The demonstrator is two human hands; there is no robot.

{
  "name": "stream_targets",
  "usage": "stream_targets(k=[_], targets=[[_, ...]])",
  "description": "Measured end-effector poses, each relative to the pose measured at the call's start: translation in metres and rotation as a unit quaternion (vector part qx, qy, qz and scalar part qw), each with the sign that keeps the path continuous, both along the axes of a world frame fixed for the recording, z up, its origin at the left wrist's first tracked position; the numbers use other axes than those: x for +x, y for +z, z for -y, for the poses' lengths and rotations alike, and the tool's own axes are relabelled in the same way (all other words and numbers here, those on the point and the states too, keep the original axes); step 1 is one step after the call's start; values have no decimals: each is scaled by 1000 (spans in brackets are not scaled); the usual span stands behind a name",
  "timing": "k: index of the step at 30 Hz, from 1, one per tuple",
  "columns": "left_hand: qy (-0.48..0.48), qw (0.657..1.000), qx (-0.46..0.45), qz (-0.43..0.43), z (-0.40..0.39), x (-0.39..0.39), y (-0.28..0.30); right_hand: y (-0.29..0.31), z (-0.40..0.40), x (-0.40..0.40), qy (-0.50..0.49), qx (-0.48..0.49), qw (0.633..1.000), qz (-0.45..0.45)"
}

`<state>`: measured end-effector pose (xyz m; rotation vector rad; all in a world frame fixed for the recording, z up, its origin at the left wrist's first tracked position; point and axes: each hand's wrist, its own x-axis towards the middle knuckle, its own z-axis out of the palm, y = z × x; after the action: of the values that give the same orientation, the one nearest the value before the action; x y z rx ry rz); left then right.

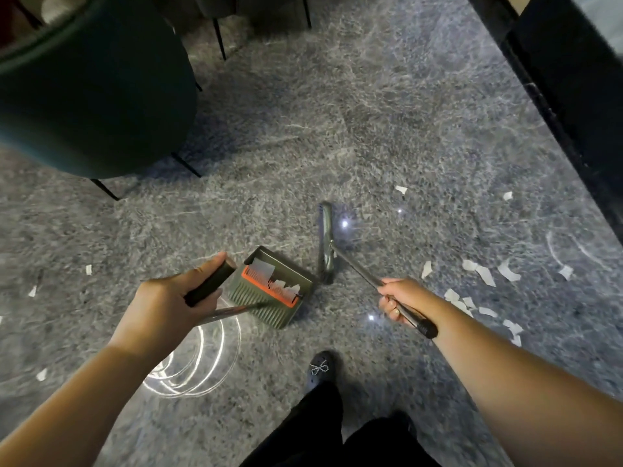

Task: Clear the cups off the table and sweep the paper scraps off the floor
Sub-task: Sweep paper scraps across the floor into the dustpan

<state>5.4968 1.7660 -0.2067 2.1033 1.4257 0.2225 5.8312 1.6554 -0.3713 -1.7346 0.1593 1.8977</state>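
Both hands closed: left hand (168,299) around dustpan handle (209,284), right hand (401,299) around broom handle (364,276); no legible writing.

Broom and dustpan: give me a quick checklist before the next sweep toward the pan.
1. Right hand gripping the thin metal broom handle: ok.
2. Left hand gripping the black dustpan handle: ok.
3. Green dustpan with orange comb flat on the grey floor: cannot tell.
4. Grey broom head beside the pan: ok.
5. White paper scraps all cleared from the floor: not ok.
6. Scraps already in the pan: ok.
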Motion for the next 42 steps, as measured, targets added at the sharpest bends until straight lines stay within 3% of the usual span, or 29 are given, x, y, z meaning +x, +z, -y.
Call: stream_targets(k=[8,20,26,34,42], targets=[[-45,999,3,-8,-19,36,2,11,52,35,-132,-38,990,-12],[-125,991,21,48,-10,138,2,31,161,103,-165,-76,980,77],[-148,987,23,50,-3,195,-2,40,179,138,-239,-45,969,54],[-166,985,30,39,-27,253,-9,66,138,167,-265,36,963,16],[-230,968,39,99,-105,294,-9,45,15,199,-170,56,981,72]])
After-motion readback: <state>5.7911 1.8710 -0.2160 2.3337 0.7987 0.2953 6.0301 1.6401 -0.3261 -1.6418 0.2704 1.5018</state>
